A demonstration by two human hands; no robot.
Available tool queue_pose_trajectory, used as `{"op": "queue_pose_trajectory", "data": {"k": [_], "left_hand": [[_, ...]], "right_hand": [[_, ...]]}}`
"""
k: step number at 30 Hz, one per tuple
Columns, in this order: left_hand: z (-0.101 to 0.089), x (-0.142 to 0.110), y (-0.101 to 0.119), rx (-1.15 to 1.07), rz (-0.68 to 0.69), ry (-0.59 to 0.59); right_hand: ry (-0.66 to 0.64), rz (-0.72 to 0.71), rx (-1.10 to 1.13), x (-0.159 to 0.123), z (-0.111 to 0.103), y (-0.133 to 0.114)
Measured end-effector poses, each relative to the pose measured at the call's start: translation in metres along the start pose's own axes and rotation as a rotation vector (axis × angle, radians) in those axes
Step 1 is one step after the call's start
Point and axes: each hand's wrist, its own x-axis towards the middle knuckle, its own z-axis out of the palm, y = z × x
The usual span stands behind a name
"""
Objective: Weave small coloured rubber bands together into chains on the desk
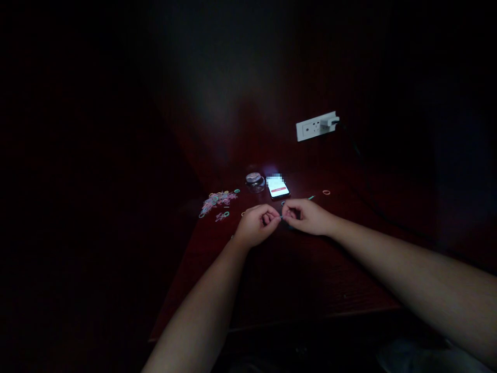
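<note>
My left hand (257,224) and my right hand (308,216) meet over the dark red table, fingertips pinched and almost touching. Between them shows a tiny bit of a blue-green rubber band (281,217), gripped from both sides; most of it is hidden by the fingers. A heap of small coloured rubber bands (217,202) lies to the left of my left hand. Just beyond my right fingertips lies a blue band (283,203), partly covered. A green strip-like piece (311,197) and an orange band (326,192) rest behind my right hand.
A lit phone (278,187) lies behind my hands, beside a small clear round container (254,182). On the wall sits a white socket panel (316,126) with a plug and dark cable. The table's left and front edges show; the surroundings are very dark.
</note>
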Motion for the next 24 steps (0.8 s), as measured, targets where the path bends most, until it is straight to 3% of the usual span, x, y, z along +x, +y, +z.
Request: {"op": "queue_pose_trajectory", "data": {"k": [11,24], "left_hand": [[0.0015,0.0003,-0.0018,0.009,-0.029,-0.016],[0.0039,0.0,-0.0075,-0.045,-0.075,-0.026]], "right_hand": [[-0.021,-0.023,-0.058,-0.0006,-0.0024,-0.0019],[0.046,-0.023,-0.062,0.0004,-0.0015,-0.006]]}}
